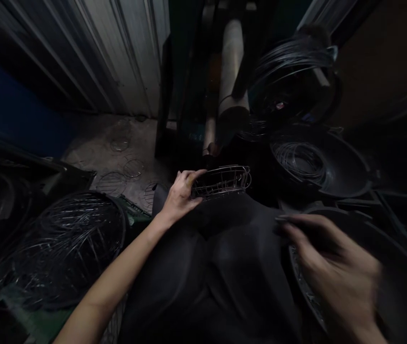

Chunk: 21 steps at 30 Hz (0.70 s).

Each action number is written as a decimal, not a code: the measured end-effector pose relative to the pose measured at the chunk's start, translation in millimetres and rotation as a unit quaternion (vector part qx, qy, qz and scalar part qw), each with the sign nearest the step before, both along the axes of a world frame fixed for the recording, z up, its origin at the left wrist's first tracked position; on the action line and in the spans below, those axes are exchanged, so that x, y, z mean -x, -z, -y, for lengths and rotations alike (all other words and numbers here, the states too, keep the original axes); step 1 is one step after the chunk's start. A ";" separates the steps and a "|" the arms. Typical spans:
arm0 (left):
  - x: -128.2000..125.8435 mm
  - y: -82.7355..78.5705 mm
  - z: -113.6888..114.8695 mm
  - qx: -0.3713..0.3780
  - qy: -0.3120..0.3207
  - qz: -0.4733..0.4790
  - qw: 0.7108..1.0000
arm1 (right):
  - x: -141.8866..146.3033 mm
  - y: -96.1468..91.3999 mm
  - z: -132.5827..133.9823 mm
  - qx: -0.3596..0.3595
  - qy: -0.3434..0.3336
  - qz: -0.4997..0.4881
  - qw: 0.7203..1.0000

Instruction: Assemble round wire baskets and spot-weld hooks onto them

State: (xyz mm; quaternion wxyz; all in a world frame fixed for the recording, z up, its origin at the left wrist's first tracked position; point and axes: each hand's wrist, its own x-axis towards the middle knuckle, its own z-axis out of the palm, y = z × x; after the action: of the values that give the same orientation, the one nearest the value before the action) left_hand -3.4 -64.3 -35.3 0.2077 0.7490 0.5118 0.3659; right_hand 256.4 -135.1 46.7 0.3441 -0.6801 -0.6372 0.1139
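A small wire basket (222, 183) stands over my lap, in front of the dark machine. My left hand (182, 192) grips its left end, thumb below and fingers along the upper wire. Off to the right, my right hand (335, 267) is blurred by motion, with thumb and forefinger pinched together. Something small and dark shows at those fingertips, too smeared to name. This hand is apart from the basket, above a dark round tub (379, 248) at my right side. A dark apron (239, 239) covers my lap.
Ahead stands a machine with a pale cylinder (232, 62). On the left, a tub holds many cut wires (77, 234). Wire rings (133, 167) lie on the floor by a corrugated wall (127, 57). Wire coils hang upper right (292, 55) and lie in a black basin (350, 167).
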 end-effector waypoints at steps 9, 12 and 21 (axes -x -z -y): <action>4.4 0.4 -7.7 0.003 0.028 -0.046 0.999 | -13.1 122.8 -21.8 0.098 -0.049 -0.006 0.994; 2.4 -2.6 -7.9 0.003 0.036 -0.066 0.997 | 5.5 91.3 -28.1 0.152 -0.033 -0.145 0.977; -10.2 -9.5 -4.2 -0.050 0.062 -0.164 0.983 | 71.0 49.7 -74.0 0.151 -0.099 -0.261 0.948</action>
State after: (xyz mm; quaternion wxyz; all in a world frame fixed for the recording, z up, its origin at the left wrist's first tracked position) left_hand 6.8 -60.1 -25.8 0.1050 0.8387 0.4726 0.2495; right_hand 185.4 -61.1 -3.0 0.3792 -0.6040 -0.5644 0.4157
